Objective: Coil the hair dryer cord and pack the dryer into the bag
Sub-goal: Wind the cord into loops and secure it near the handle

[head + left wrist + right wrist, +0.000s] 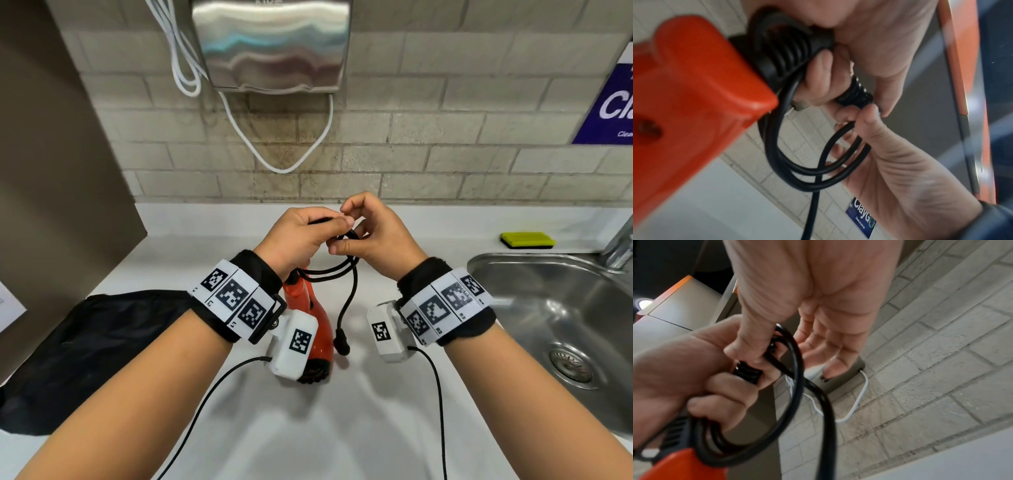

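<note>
An orange hair dryer hangs nozzle-down above the white counter. My left hand grips its black cord, gathered in a few loops, together with the ribbed strain relief at the handle end. Close on the right, my right hand pinches a loop of the cord between thumb and finger. The loose end with the plug dangles beside the dryer. A black bag lies flat on the counter to the left.
A steel sink with a tap sits at the right, and a yellow sponge lies behind it. A metal hand dryer with a white cable hangs on the brick wall. A brown panel stands at the left.
</note>
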`<state>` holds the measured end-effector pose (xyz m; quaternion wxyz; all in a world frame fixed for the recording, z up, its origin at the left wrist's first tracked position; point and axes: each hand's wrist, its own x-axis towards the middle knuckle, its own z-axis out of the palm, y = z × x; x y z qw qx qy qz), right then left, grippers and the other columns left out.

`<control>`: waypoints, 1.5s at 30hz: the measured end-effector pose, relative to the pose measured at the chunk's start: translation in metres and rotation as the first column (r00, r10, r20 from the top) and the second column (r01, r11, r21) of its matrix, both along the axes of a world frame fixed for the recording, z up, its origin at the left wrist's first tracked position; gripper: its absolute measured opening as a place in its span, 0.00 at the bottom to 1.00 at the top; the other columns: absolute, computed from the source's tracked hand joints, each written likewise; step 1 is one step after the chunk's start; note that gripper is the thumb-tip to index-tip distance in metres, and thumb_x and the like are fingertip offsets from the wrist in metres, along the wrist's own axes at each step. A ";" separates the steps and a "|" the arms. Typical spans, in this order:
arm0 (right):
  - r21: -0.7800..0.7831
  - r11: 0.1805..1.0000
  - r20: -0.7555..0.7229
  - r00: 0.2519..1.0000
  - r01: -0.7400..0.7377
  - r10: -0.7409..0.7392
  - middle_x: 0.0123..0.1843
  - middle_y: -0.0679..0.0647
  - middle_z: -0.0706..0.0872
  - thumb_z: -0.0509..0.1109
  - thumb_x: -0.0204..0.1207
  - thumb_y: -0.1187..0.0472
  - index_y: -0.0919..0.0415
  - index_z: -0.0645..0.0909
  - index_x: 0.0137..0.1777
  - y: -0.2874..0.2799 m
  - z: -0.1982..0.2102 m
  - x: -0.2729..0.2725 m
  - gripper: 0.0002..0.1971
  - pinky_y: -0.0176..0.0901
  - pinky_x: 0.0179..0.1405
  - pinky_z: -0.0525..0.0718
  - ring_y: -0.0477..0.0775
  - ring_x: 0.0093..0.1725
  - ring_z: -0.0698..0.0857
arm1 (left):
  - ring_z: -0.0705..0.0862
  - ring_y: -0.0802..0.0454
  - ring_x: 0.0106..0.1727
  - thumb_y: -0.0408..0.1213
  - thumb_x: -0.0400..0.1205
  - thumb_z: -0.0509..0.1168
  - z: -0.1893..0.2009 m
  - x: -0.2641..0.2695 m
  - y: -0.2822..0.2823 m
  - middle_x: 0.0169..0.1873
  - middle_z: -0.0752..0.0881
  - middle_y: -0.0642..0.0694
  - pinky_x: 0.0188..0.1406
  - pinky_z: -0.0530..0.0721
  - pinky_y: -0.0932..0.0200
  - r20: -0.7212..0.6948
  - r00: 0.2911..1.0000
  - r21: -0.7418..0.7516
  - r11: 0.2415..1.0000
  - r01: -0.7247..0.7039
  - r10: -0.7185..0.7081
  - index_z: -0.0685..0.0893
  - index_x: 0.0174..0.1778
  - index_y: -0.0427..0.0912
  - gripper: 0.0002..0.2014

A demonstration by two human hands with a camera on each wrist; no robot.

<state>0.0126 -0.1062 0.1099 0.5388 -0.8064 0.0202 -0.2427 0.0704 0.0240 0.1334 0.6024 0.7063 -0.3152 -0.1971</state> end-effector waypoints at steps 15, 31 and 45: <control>-0.019 1.000 -0.207 0.978 0.010 -0.014 0.16 0.40 0.68 0.56 0.78 0.70 0.57 0.71 0.27 -0.016 -0.015 -0.006 0.18 0.32 0.19 0.62 0.39 0.16 0.66 | 0.58 0.60 0.15 0.40 0.80 0.65 -0.001 0.007 0.003 0.27 0.79 0.49 0.16 0.53 0.70 -0.142 0.985 -0.122 0.986 -0.114 0.097 0.84 0.35 0.49 0.08; -0.125 0.959 0.248 0.944 0.254 -0.217 0.27 0.49 0.72 0.57 0.78 0.70 0.62 0.72 0.33 0.007 0.020 -0.003 0.11 0.27 0.28 0.69 0.38 0.27 0.70 | 0.74 0.71 0.14 0.28 0.79 0.65 0.000 -0.008 -0.003 0.20 0.80 0.62 0.16 0.66 0.83 0.084 0.992 0.034 0.996 0.088 -0.091 0.83 0.58 0.34 0.12; -0.248 0.941 -0.176 0.945 0.230 -0.277 0.47 0.56 0.74 0.61 0.78 0.66 0.58 0.79 0.45 -0.022 -0.036 -0.004 0.05 0.32 0.33 0.78 0.57 0.32 0.78 | 0.73 0.69 0.12 0.24 0.79 0.62 0.002 -0.003 -0.002 0.36 0.81 0.45 0.15 0.64 0.83 -0.075 0.991 -0.176 0.976 -0.125 0.114 0.82 0.58 0.28 0.12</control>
